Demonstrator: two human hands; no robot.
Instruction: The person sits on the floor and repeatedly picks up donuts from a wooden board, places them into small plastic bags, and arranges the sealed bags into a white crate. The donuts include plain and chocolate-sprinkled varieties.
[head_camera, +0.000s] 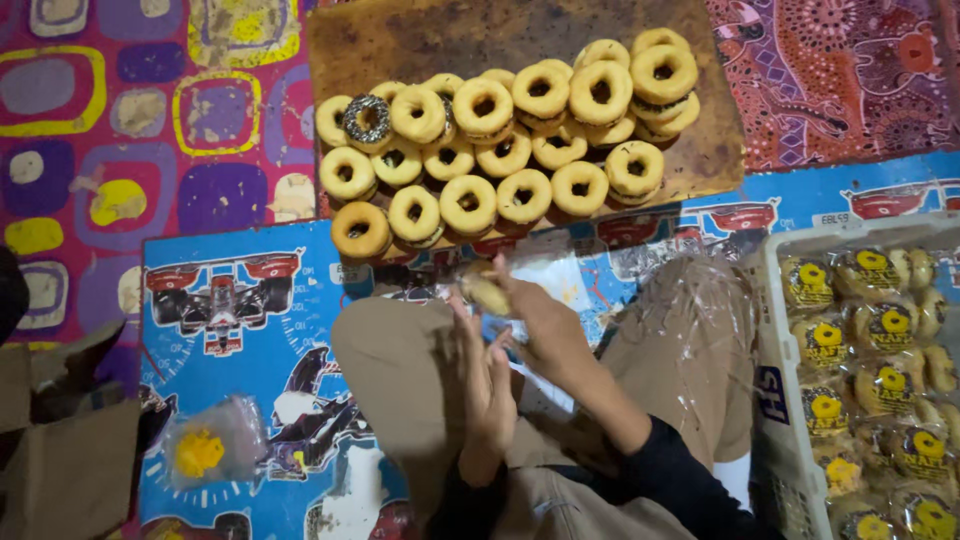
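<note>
I sit on the floor with my knees apart. My right hand (545, 325) holds a pale donut (485, 290) above my lap, just below the brown board (400, 45). My left hand (490, 385) is beside it, fingers up against the right hand and the thin clear wrap there; I cannot tell whether it grips the wrap. Many glazed ring donuts (500, 150) lie in rows and small stacks on the board, and one chocolate-topped sprinkled donut (367, 118) sits at the left end.
A white crate (775, 330) at the right holds several bagged donuts with yellow labels. Clear plastic wraps (700, 290) rest on my right knee. A small bag with yellow bits (205, 450) lies on the blue car-print mat (230, 300). Brown cardboard (60, 470) is at the lower left.
</note>
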